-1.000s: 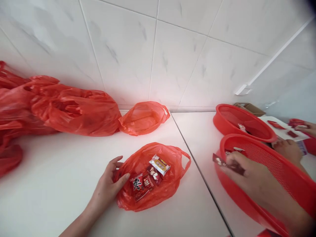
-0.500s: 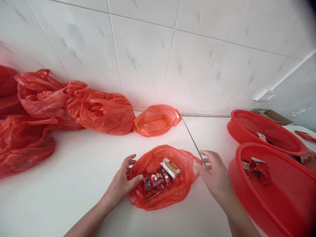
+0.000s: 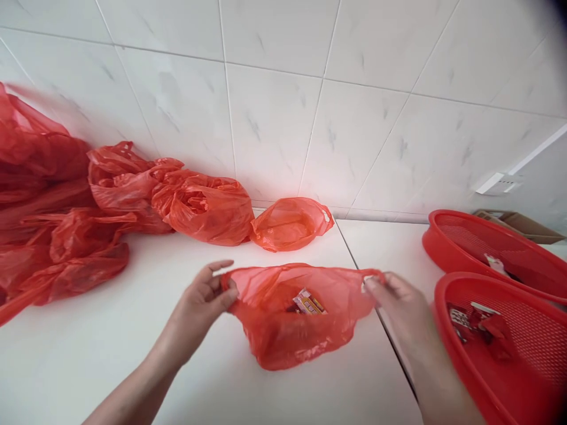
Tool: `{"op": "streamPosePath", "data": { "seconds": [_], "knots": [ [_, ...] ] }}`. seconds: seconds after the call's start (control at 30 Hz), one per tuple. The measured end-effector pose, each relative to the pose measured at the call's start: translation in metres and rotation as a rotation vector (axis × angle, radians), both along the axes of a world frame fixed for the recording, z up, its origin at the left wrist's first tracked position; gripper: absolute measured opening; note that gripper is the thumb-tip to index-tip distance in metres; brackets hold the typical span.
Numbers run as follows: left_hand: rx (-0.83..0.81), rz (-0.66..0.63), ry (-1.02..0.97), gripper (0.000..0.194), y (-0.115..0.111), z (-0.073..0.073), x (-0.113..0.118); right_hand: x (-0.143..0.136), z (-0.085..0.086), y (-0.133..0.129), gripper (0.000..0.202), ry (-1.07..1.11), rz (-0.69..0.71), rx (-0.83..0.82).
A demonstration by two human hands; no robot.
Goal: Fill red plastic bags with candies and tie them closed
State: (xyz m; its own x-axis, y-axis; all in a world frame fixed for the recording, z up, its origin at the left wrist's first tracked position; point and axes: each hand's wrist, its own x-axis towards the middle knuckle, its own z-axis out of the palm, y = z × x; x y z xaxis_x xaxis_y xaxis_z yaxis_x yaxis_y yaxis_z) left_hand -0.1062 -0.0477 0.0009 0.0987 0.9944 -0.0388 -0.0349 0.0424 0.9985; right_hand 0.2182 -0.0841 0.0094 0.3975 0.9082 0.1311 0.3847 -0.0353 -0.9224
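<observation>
A thin red plastic bag (image 3: 305,342) is stretched sideways between my two hands, its mouth facing up. My left hand (image 3: 208,295) pinches the left end of its rim, and my right hand (image 3: 396,295) grips the handle at the right end. Inside the bag a white and yellow wrapped snack (image 3: 310,302) shows. Dark red packets beside it are mostly hidden by the bag's front side. Behind this bag, another open red bag (image 3: 290,227) rests against the wall.
Several filled red bags (image 3: 208,206) are heaped along the wall at the left. Two red perforated baskets (image 3: 469,389) with a few packets stand at the right, a cardboard box (image 3: 520,224) behind them. A seam runs across the white table (image 3: 177,389).
Both hands have closed on the bag's ends and moved apart, pulling the rim taut. The front side has risen over most of the packets. The view has shifted slightly left.
</observation>
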Motion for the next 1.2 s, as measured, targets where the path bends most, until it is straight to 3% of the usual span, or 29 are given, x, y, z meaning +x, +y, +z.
{"op": "streamPosePath", "data": {
  "seconds": [0.13,0.2,0.37,0.5,0.6,0.7,0.77,0.9,1.0,1.1,1.2],
  "knots": [
    [0.355,0.257,-0.205,0.045,-0.002,0.059,-0.002,-0.001,0.048,0.007,0.011,0.269,-0.079,0.519],
    [0.466,0.309,-0.209,0.042,-0.006,0.075,0.0,-0.005,0.06,0.008,0.008,0.304,-0.056,0.627],
    [0.557,0.215,-0.053,0.029,-0.006,0.082,0.01,-0.02,0.058,0.014,0.015,0.325,-0.039,0.624],
    [0.691,0.098,0.053,0.046,-0.002,0.088,0.016,-0.032,0.057,0.023,0.016,0.459,0.07,0.596],
    [0.851,0.208,0.281,0.046,-0.002,0.097,0.02,-0.046,0.062,0.029,0.015,0.587,0.137,0.535],
    [1.111,0.383,0.507,0.028,0.0,0.102,0.023,-0.06,0.064,0.031,0.014,0.693,0.228,0.487],
    [1.196,0.425,0.525,0.019,0.003,0.103,0.025,-0.068,0.064,0.032,0.029,0.742,0.296,0.473],
    [1.076,0.33,0.532,0.015,0.012,0.097,0.037,-0.081,0.06,0.029,0.042,0.716,0.34,0.415],
    [0.914,0.198,0.541,0.016,0.016,0.09,0.051,-0.091,0.06,0.023,0.04,0.583,0.419,0.219],
    [0.722,0.029,0.372,0.012,0.015,0.086,0.063,-0.099,0.061,0.021,0.049,0.396,0.622,-0.007],
    [0.539,-0.239,0.097,0.012,0.013,0.082,0.07,-0.103,0.059,0.027,0.026,0.256,0.712,-0.048]
  ]
}}
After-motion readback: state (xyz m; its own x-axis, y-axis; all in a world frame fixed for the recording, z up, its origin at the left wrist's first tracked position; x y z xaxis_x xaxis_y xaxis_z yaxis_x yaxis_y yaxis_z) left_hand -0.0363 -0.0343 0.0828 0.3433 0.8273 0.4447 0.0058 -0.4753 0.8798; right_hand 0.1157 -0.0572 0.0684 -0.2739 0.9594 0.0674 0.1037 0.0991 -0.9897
